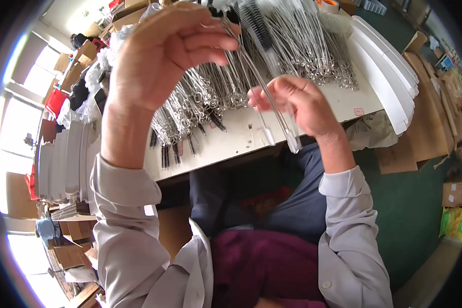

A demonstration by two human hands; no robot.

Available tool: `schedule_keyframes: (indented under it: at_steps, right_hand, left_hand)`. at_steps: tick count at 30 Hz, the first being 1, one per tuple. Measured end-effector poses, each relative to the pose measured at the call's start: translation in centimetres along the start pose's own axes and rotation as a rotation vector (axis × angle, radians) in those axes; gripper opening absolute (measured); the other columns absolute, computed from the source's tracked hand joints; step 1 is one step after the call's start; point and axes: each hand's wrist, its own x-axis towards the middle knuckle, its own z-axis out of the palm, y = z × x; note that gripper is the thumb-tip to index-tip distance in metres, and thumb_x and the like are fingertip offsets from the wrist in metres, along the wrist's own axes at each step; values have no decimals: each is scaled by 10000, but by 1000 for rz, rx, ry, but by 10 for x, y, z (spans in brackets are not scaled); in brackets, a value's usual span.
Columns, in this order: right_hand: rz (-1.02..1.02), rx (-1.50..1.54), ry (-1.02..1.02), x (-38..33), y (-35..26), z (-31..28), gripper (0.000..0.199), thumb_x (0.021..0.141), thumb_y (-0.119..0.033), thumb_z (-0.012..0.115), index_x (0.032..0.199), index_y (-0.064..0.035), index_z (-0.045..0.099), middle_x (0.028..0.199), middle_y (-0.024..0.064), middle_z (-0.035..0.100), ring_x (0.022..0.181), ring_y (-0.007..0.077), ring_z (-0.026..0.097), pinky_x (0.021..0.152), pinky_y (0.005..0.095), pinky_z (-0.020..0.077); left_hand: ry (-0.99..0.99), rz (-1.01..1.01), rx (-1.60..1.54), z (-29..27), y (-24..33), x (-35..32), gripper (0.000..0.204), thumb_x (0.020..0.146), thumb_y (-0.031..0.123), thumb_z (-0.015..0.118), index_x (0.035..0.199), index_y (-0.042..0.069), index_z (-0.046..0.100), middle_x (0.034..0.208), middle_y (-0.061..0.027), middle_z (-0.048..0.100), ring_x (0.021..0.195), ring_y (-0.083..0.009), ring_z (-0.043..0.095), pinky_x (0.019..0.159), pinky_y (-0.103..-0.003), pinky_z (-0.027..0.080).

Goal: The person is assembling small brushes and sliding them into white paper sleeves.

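Between my hands slants a small bundle of thin metal wire rods (262, 82), its upper end in the curled fingers of my left hand (174, 56). My right hand (305, 105) is closed around the lower part, with a narrow clear plastic sleeve (293, 142) showing below it. Motion smears the right fingers and the sleeve. Beyond and between the hands lie many wire-handled cleaning brushes (305, 46) with looped ends. Several brushes with black bristles (167, 154) poke out near the table's front edge.
The white table (231, 146) spans the space before me. Stacked white cardboard trays (387, 72) stand at its right, beside brown cardboard (421, 118). More white card pieces (66, 159) are stacked at the left. A tape roll (329, 5) sits at the back.
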Motion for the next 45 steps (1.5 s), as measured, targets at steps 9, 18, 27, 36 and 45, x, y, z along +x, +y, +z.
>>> schedule_keyframes:
  at_steps: [9,18,27,36,45]
  right_hand:
    - [362,232,-86,-40,56,39,397,1125,-266,436,1146,79,632,920,198,727,709,270,748,643,383,635]
    - [422,-120,5,-68,80,54,381,1130,-285,469,1144,28,687,721,9,621,543,51,505,498,222,432]
    - [438,-310,12,-85,98,68,430,1113,-384,509,1106,-12,724,681,-52,488,610,33,416,547,216,350]
    - [342,-508,69,-100,110,71,370,1099,-322,556,999,-25,754,660,-60,462,610,38,399,544,240,338]
    - [369,-393,7,-94,122,89,395,1114,-319,532,1004,-3,741,644,-87,377,584,21,308,510,232,260]
  left_hand:
    - [307,-158,173,-30,-61,-48,170,1019,96,615,1047,-68,651,930,-172,727,848,-246,768,702,-347,650]
    - [418,-163,425,-46,-105,-104,128,1024,99,630,1011,-26,658,837,-76,719,749,-142,713,684,-280,593]
    - [88,481,1536,-17,-135,-156,214,826,-40,709,1030,20,686,869,-104,681,734,-276,707,624,-377,577]
    - [643,-207,1641,-38,-110,-254,319,877,224,783,1040,-22,663,920,-217,701,853,-405,698,738,-476,565]
    - [632,-1177,1595,-63,-104,-314,640,807,517,842,989,-68,654,934,-262,738,899,-383,745,790,-462,582]
